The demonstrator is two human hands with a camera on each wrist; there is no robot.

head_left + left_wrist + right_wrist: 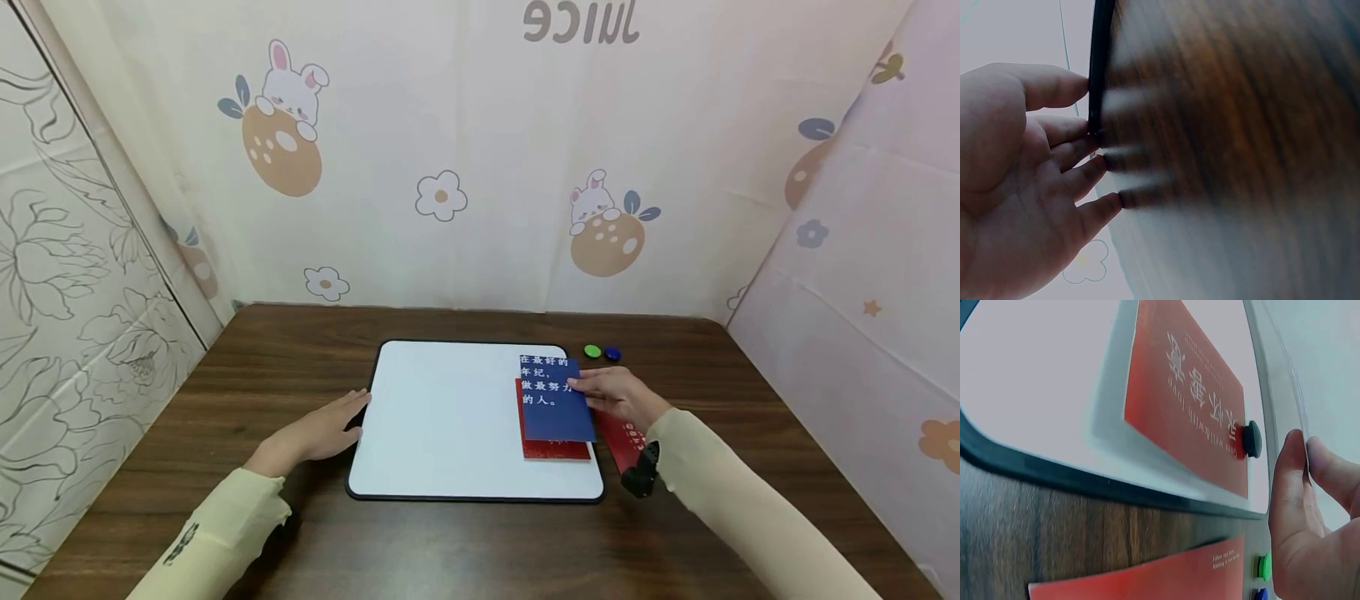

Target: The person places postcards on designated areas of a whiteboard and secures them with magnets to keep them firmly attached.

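A blue card (553, 417) with white Chinese characters is pinched at its right edge by my right hand (618, 393). It hangs over the right part of a black-framed whiteboard (442, 417). Partly hidden beneath it, a red card (555, 451) lies on the board; in the right wrist view a dark round magnet (1252, 439) sits on the edge of this red card (1194, 394), and its near side lifts off the surface. My left hand (322, 429) rests by the board's left edge, its thumb and fingertips at the black frame (1099, 69), fingers fairly straight.
Another red card (621, 437) lies on the wooden table right of the board, partly under my right wrist. A green magnet (592, 352) and a blue magnet (612, 354) sit beyond the board's far right corner. Patterned curtains (442, 267) stand behind the table.
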